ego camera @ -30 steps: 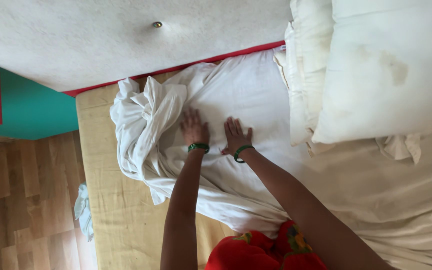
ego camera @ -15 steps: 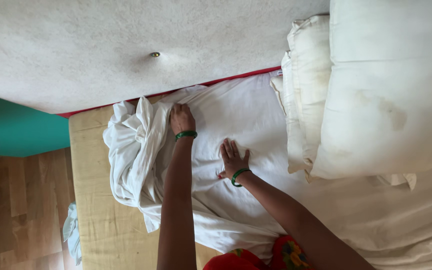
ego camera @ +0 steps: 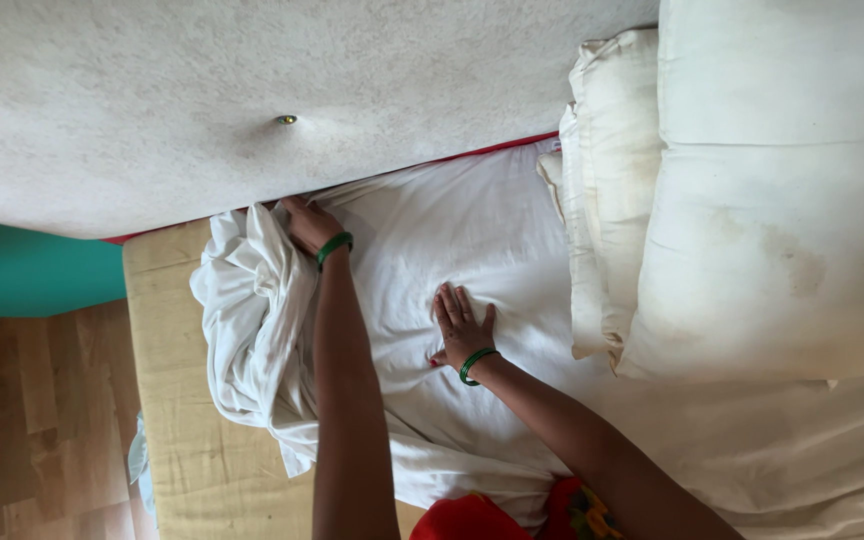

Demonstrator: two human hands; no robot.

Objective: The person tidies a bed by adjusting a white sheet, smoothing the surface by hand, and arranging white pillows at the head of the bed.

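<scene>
The bed (ego camera: 167, 400) runs across the view, its yellow-tan mattress bare along the left edge, with a pale textured headboard (ego camera: 252, 90) at the far side and the wooden floor (ego camera: 32, 420) beyond the mattress. Two large cream pillows (ego camera: 772, 200) are stacked at the right, unchanged in place relative to the bed. The white sheet (ego camera: 472, 230) covers the middle of the mattress; its left part is bunched in a loose heap (ego camera: 242, 320) near the mattress corner, and that heap looks narrower than a second ago, with more flat cloth showing beside it. The left hand (ego camera: 307, 225) has travelled from the middle of the sheet up to the seam where mattress meets headboard; its fingers are curled into the cloth there, gripping or pushing it in (which of the two I cannot tell). The right hand (ego camera: 462, 325) has stayed roughly where it was, open and flat, fingers spread, pressing the sheet down. The hands are now well apart.
</scene>
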